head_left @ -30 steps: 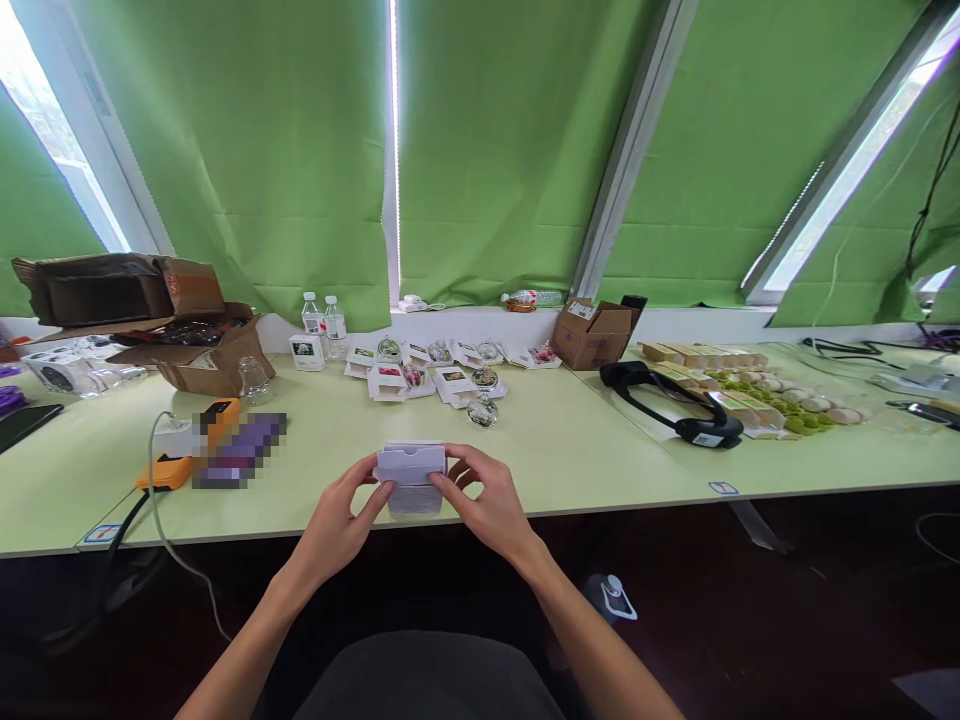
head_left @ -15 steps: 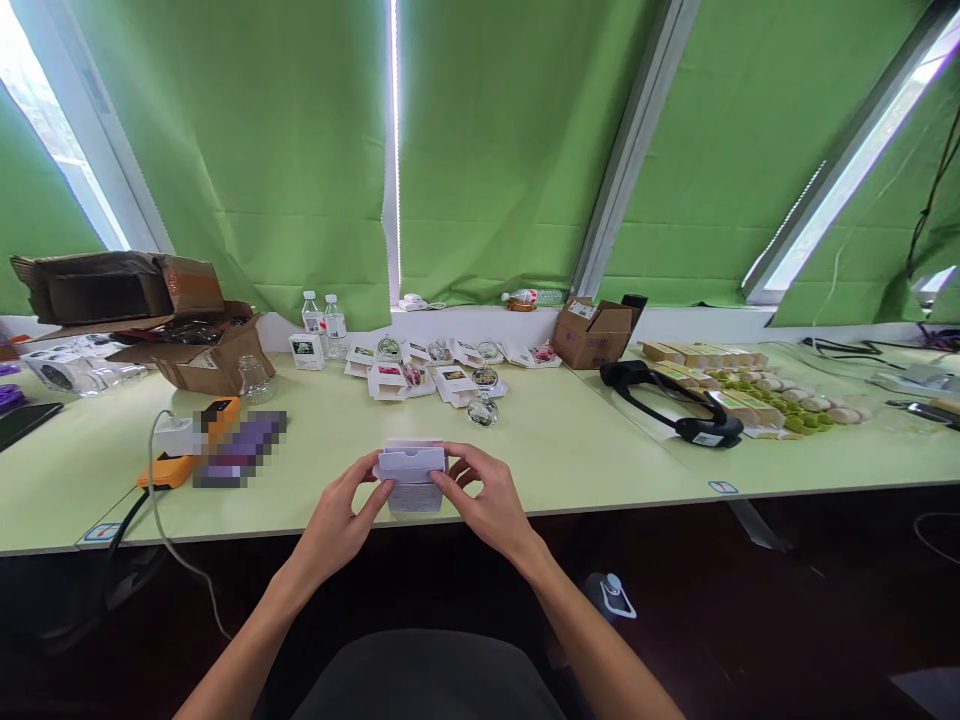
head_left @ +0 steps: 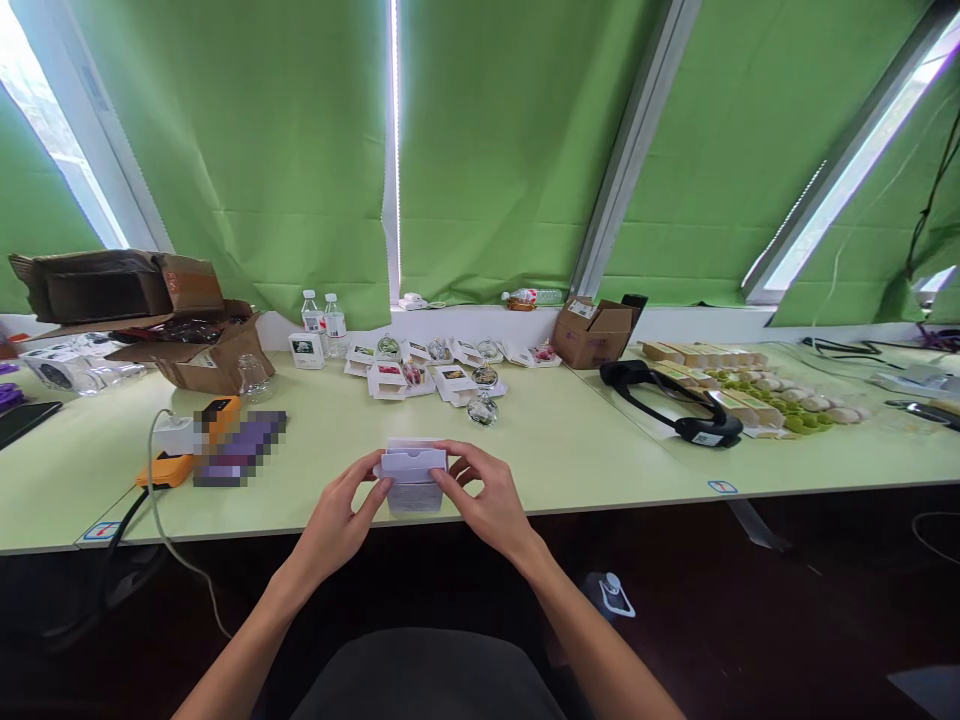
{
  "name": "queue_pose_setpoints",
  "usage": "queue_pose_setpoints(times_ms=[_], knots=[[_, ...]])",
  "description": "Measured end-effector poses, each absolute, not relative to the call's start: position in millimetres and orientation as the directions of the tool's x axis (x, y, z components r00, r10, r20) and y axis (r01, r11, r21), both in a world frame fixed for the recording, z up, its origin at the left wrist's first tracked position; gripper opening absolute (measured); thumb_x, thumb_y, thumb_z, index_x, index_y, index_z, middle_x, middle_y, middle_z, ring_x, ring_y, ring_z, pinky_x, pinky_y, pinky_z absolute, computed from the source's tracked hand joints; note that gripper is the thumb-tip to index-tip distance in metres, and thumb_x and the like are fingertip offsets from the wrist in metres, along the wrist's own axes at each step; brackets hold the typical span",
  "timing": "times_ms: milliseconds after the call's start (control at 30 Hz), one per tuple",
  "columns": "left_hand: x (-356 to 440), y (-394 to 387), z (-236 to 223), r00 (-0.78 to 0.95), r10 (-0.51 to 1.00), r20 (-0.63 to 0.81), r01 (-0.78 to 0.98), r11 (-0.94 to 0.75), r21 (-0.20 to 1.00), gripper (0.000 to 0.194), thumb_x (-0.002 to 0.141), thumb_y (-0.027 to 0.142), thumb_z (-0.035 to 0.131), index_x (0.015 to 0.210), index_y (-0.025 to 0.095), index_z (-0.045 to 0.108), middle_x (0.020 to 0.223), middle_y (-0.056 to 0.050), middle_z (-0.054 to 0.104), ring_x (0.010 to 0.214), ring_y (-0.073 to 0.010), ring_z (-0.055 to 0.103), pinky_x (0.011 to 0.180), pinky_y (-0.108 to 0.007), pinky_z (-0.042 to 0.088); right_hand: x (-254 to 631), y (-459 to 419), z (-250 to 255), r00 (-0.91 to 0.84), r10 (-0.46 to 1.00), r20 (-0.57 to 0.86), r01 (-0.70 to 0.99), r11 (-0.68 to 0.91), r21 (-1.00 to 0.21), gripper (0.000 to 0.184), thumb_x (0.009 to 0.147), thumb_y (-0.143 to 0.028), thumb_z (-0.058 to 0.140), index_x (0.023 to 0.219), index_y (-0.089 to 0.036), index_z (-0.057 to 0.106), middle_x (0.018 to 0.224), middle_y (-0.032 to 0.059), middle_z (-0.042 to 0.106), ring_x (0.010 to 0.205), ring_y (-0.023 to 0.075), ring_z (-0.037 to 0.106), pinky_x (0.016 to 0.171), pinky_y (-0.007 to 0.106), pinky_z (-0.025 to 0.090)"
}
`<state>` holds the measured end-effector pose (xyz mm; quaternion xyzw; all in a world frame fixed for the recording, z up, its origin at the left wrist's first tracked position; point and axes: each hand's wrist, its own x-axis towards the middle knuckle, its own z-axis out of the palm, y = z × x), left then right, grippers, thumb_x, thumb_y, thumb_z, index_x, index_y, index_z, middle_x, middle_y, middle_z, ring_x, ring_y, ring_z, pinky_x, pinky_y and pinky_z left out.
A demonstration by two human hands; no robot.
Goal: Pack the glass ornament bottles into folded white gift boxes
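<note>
"What are you holding?"
"Your left hand (head_left: 339, 512) pinches the left side of 1 white box (head_left: 415, 497), by the near edge of the table (head_left: 600, 465)."
"And the other side?"
"Your right hand (head_left: 486, 502) pinches that."

Bright light shines past the green blinds (head_left: 495, 150), the floor (head_left: 750, 610) is dark, and squares blur a purple thing (head_left: 251, 442).

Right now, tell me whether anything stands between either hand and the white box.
Nothing visible does: the left hand and right hand both touch the white box, one at each side. The nearest clear ornament lies farther back on the table.
</note>
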<state>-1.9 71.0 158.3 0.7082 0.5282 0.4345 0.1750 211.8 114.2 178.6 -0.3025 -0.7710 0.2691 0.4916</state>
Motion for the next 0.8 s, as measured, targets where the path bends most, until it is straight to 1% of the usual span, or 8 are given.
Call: queue_pose_setpoints(times_ms=[300, 533, 633, 733, 800], knots=[[-2.5, 72.8, 157.3, 0.067, 0.885, 0.460, 0.619, -0.399, 0.677, 0.038, 0.095, 0.040, 0.042, 0.128, 0.024, 0.052, 0.121, -0.008, 0.062, 0.103, -0.0217, 0.061, 0.091, -0.037, 0.049, 211.3, 115.6, 175.8, -0.331, 0.721, 0.609, 0.211, 0.685, -0.697, 0.027, 0.090, -0.033, 0.055, 0.114, -0.024, 0.063, 0.112, 0.0069, 0.065, 0.071, 0.0148, 0.063, 0.062, 0.028, 0.057], [-1.6, 70.9, 158.8, 0.066, 0.892, 0.448, 0.626, -0.387, 0.677, 0.040, 0.094, 0.040, 0.043, 0.131, 0.025, 0.048, 0.123, -0.007, 0.061, 0.104, -0.0208, 0.061, 0.091, -0.036, 0.049, 210.9, 116.0, 175.9, -0.323, 0.707, 0.630, 0.216, 0.703, -0.678, 0.024, 0.091, -0.033, 0.054, 0.110, -0.024, 0.066, 0.109, 0.0076, 0.066, 0.072, 0.0153, 0.063, 0.061, 0.029, 0.057], [-1.9, 70.9, 158.9, 0.059, 0.892, 0.448, 0.629, -0.382, 0.677, 0.038, 0.094, 0.041, 0.043, 0.128, 0.025, 0.050, 0.121, -0.008, 0.062, 0.102, -0.0215, 0.061, 0.090, -0.037, 0.050, 211.1, 116.1, 175.6, -0.312, 0.691, 0.652, 0.200, 0.718, -0.666, 0.023, 0.092, -0.034, 0.052, 0.106, -0.024, 0.068, 0.110, 0.0080, 0.065, 0.072, 0.0148, 0.063, 0.062, 0.029, 0.057], [-2.2, 71.7, 157.6, 0.057, 0.894, 0.444, 0.628, -0.378, 0.680, 0.037, 0.094, 0.041, 0.043, 0.127, 0.025, 0.050, 0.121, -0.008, 0.062, 0.103, -0.0217, 0.061, 0.090, -0.038, 0.050, 211.0, 115.6, 175.8, -0.301, 0.684, 0.664, 0.185, 0.725, -0.663, 0.021, 0.091, -0.033, 0.053, 0.100, -0.023, 0.069, 0.111, 0.0087, 0.064, 0.070, 0.0138, 0.061, 0.060, 0.029, 0.057], [-2.4, 72.3, 156.2, 0.054, 0.895, 0.443, 0.629, -0.375, 0.681, 0.036, 0.094, 0.040, 0.044, 0.127, 0.025, 0.049, 0.122, -0.007, 0.061, 0.104, -0.0214, 0.060, 0.090, -0.037, 0.049, 210.7, 114.6, 176.4, -0.293, 0.686, 0.666, 0.182, 0.724, -0.665, 0.019, 0.091, -0.032, 0.054, 0.095, -0.022, 0.069, 0.111, 0.0091, 0.064, 0.073, 0.0150, 0.062, 0.059, 0.028, 0.056]])
